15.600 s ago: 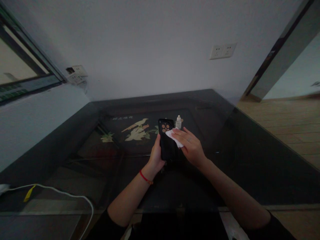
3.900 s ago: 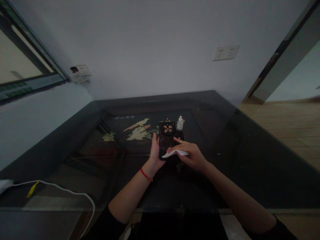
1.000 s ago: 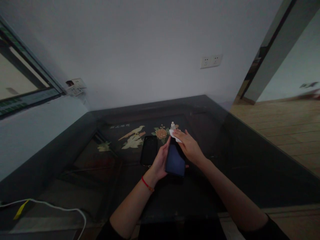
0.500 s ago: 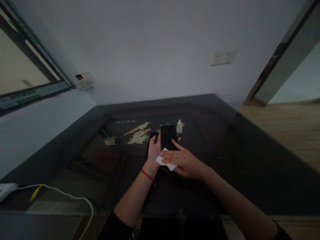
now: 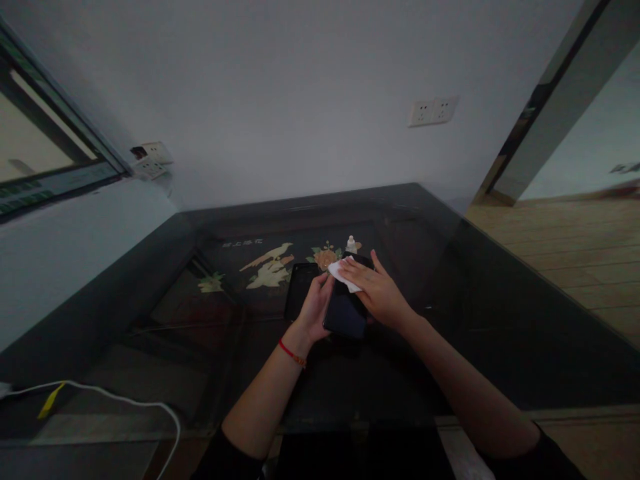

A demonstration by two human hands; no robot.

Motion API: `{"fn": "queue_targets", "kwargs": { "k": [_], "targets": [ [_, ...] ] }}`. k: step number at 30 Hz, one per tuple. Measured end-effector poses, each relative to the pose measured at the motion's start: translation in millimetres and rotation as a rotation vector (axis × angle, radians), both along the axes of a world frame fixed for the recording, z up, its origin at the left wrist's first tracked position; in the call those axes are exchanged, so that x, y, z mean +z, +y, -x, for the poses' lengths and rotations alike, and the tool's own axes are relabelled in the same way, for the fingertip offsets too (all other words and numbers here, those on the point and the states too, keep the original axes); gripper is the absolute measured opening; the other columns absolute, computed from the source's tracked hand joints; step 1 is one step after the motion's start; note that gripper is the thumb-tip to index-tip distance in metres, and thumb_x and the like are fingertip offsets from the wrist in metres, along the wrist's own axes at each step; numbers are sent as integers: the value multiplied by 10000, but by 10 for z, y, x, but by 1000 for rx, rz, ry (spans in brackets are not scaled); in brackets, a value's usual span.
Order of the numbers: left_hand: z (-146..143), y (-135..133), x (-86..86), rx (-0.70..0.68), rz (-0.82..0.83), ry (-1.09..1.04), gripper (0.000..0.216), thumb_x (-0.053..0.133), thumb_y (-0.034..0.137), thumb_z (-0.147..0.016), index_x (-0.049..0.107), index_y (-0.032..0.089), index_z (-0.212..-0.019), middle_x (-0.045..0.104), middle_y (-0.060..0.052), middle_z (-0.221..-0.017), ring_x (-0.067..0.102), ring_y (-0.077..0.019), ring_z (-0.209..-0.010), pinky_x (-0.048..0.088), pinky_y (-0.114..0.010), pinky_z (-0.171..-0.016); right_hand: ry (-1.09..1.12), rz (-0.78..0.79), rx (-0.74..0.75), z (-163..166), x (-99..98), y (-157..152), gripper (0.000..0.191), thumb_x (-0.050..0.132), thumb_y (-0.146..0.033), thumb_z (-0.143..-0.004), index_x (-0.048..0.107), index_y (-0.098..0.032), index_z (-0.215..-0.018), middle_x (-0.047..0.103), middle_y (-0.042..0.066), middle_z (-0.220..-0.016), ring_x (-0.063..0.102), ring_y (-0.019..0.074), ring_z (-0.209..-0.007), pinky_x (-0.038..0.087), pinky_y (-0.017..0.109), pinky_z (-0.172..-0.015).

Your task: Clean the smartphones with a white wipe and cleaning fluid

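Observation:
A dark smartphone is gripped along its left edge by my left hand, which wears a red bracelet at the wrist. Against the upper part of its screen, my right hand presses a folded white cloth or tissue under its fingers. The phone is tilted, and its top right part is hidden by that hand. Left of the phone, a black phone case lies on the table. Just beyond the phone stands a small white dropper bottle, its lower part covered.
The glossy dark table carries a bird and flower inlay. A white cable with a yellow tag runs along the left front. Behind the table is a wall with sockets.
My right hand has slid the white cloth from the phone's lower end up to its top. The phone has tilted and come slightly nearer, and the view has shifted a little right.

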State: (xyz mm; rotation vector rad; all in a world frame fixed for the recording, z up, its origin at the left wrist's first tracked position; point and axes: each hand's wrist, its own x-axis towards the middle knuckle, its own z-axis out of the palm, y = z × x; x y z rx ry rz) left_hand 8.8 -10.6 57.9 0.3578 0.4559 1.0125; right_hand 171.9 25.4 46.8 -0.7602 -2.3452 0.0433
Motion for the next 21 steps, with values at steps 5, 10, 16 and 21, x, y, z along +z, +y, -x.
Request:
{"fn": "queue_targets", "kwargs": {
  "k": [5, 10, 16, 21],
  "targets": [
    [126, 85, 29, 132, 46, 8, 544, 253, 393, -930, 344, 229, -1440, 667, -79, -1133, 637, -215, -1016, 398, -369, -986, -154, -12, 311, 146, 64, -222, 458, 420, -141, -890, 483, -222, -1335, 524, 67, -1369, 425, 182, -1317, 44, 547, -1159],
    [202, 131, 44, 178, -6, -20, 563, 221, 391, -923, 296, 236, -1459, 609, -88, -1249, 596, -243, -1107, 367, -427, -1023, -150, -30, 422, 184, 80, -278, 431, 439, -179, -887, 508, -219, -1311, 563, 65, -1333, 478, 175, -1276, 50, 543, -1160],
    [216, 88, 33, -80, -18, 17, 507, 311, 335, -913, 351, 271, -1415, 628, -100, -1199, 605, -300, -1076, 366, -576, -975, -114, -7, 30, -78, 22, 47, 440, 426, -136, -885, 519, -219, -1307, 539, 68, -1355, 445, 206, -1304, 152, 573, -1148],
    [214, 58, 22, -289, -47, 10, 474, 348, 370, -909, 371, 354, -1382, 635, -89, -1178, 623, -337, -1024, 368, -666, -884, -88, 24, -126, -150, -22, 166, 447, 397, -145, -907, 486, -217, -1339, 504, 81, -1385, 415, 207, -1325, 213, 560, -1136]
  ]
}}
